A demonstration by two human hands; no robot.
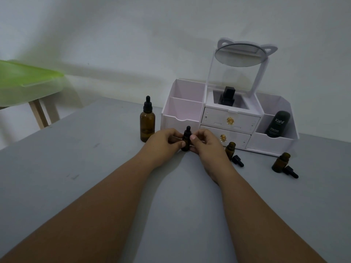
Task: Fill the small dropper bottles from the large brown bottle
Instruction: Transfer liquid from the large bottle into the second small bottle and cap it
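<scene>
1. Both hands are meeting at the middle of the grey table (95, 168): the left hand (163, 142) is closing its fingers around the body of a small brown glass dropper bottle with a black dropper cap (186, 140), and the right hand (204, 142) is pinching the same bottle from the other side, thumb near its neck. Whether they are tightening or loosening the cap, I cannot tell.
2. Behind them a white plastic vanity organiser with drawers and a round mirror (228, 118) is standing against the wall, taking no part in the filling.
3. Just left of the organiser, the large brown glass bottle with a black dropper top (147, 121) is standing upright and capped, apart from the hands; liquid seems to be sitting low in it, though the dim light is making that uncertain.
4. To the right, two more small brown bottles are standing open: one (230, 149) just beside the right wrist, another (280, 162) well apart.
5. Each one's black dropper cap (237, 160) (290, 172) is lying on the table beside it.
6. Judging from this, one bottle is possibly finished or only starting, and two are waiting open; their fill levels are not readable.
</scene>
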